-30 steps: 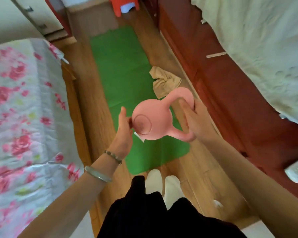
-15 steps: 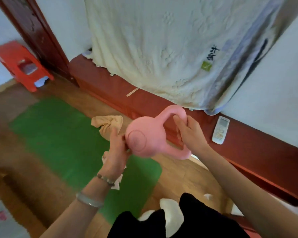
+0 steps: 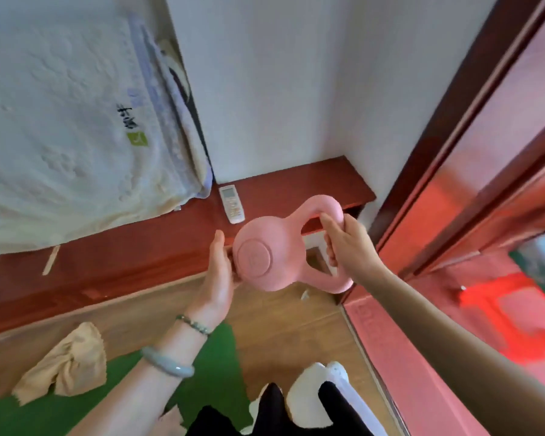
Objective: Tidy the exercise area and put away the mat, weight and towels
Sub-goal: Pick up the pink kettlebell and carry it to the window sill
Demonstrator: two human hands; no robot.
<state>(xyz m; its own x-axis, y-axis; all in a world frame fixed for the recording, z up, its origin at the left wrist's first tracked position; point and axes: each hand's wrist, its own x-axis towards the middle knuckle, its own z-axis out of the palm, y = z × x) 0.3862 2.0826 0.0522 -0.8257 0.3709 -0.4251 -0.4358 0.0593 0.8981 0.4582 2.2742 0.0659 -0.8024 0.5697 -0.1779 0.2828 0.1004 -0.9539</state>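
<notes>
In mid-air at the person's twelve o'clock, the pink weight point(image 3: 264, 256) has its handle gripped by the right hand point(image 3: 348, 247), the flat, open left hand point(image 3: 217, 275) steadying its body; I'd lower it two-handed, clear of the remote point(image 3: 231, 204) at its eleven o'clock.

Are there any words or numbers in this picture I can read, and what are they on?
Nothing reads clearly.
On the white cloth, black characters: too blurred.
Below them, a green tag: white mark, unreadable.
On the remote control: buttons and screen too small.
On the pink weight, a round base stamp: blurred.
</notes>
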